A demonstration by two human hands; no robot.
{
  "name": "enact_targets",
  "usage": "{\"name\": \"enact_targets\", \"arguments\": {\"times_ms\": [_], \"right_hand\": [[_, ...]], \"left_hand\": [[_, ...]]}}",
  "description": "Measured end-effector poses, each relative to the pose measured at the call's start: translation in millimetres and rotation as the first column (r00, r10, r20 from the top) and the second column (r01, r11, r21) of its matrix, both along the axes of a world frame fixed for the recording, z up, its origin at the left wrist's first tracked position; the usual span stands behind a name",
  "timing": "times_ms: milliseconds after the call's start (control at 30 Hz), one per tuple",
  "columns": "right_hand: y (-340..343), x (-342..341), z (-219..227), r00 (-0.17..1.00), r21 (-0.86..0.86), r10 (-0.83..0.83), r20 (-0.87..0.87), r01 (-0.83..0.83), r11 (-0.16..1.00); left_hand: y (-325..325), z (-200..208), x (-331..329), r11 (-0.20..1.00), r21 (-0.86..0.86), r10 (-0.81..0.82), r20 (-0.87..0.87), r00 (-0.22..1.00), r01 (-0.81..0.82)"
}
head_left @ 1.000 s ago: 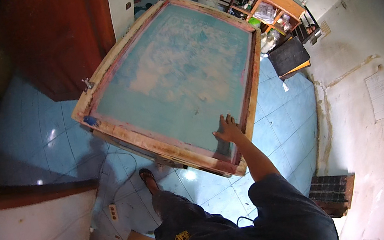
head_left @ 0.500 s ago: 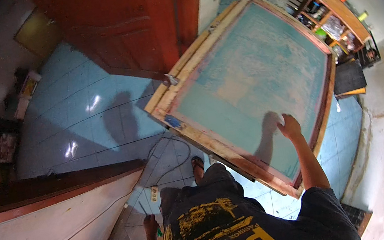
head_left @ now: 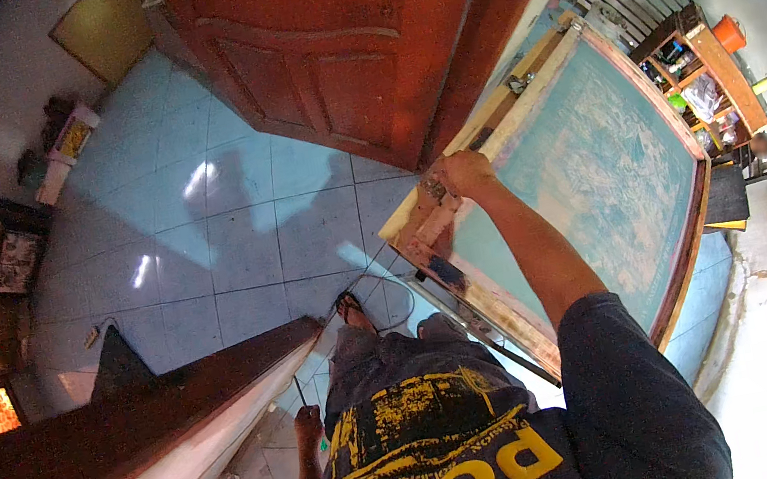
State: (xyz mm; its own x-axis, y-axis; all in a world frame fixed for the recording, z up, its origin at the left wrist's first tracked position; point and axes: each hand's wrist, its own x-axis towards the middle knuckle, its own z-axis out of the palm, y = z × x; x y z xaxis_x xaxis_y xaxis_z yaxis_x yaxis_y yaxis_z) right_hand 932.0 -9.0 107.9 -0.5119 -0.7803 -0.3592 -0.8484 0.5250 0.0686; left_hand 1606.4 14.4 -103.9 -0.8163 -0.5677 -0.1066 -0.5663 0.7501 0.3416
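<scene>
A silk-screen printing frame (head_left: 584, 165) with teal mesh in a wooden border lies tilted on a stand at my right. My right hand (head_left: 470, 173) is curled over the left wooden bar near its front corner, right beside a metal hinge clamp (head_left: 436, 188). Its fingertips are partly hidden. A second metal clamp (head_left: 521, 82) sits farther along the same bar. My left hand (head_left: 308, 425) hangs low at my side, closed around a thin tool like a screwdriver (head_left: 299, 392), with a dark shaft pointing up and a bit of green below the fist.
A red-brown wooden door (head_left: 323, 57) stands just beyond the frame's left side. A low wall with a dark wooden top (head_left: 150, 421) runs at my left. Behind the frame stands a cluttered wooden shelf (head_left: 722, 76). A cable (head_left: 404, 302) loops on the blue tiled floor near my foot.
My right hand has moved from above the mesh's near right part to the frame's left corner by the clamp. The view has turned left. My left hand still holds the thin tool.
</scene>
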Motion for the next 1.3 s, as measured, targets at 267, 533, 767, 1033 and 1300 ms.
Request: {"name": "enact_targets", "arguments": {"times_ms": [267,533,767,1033,1300], "right_hand": [[-3.2,-1.7,-16.0,0.734,0.045,-0.468,0.492,0.515,0.856],[58.1,-32.0,-23.7,0.87,-0.35,0.059,0.49,0.134,0.927],[60.2,-7.7,16.3,0.845,-0.375,-0.089,0.527,0.326,0.868],[82.5,-20.3,24.2,0.55,0.018,-0.189,0.814,0.301,0.953],[60.2,-0.5,3.0,0.894,-0.356,-0.014,0.449,0.193,0.914]], "left_hand": [[5.5,-84.4,73.7,0.883,0.315,0.272,0.258,0.927,-0.347],[-33.2,-61.1,4.0,0.217,0.883,0.691,0.163,0.704,-0.416],[-34.8,-27.7,-38.7,-0.348,0.913,0.84,0.404,0.361,-0.211],[-38.7,10.1,-49.5,0.905,0.317,0.291,0.029,0.956,-0.285],[-37.2,-16.0,-39.8,0.283,0.766,0.731,0.217,0.646,-0.577]]}}
